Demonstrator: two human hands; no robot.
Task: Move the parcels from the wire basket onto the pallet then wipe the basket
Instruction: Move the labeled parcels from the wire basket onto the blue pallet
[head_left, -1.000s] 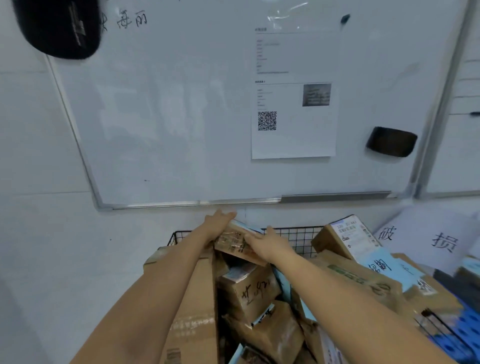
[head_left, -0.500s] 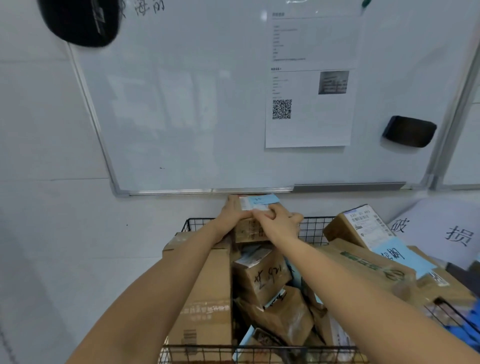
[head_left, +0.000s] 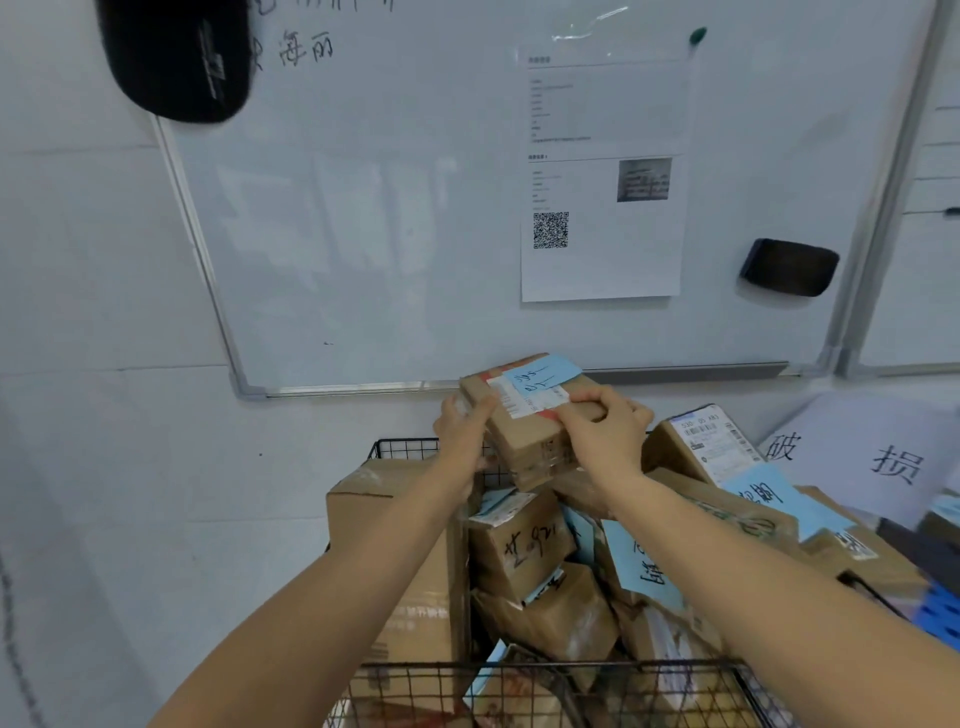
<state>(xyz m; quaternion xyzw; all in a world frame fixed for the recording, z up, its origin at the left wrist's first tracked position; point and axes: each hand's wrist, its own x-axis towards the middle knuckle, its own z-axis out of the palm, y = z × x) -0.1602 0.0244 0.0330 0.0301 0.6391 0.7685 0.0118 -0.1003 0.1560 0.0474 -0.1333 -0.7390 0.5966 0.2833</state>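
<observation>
Cardboard parcel (head_left: 530, 431) with a blue note is held above the far edge of the wire basket (head_left: 400, 446), left hand (head_left: 462, 434) and right hand (head_left: 605, 436) both grasping its sides; other parcels (head_left: 519, 551) fill the basket.

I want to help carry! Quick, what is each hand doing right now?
Left hand: holds the small parcel by its left side.
Right hand: holds it too, fingers curled over its top.
</observation>
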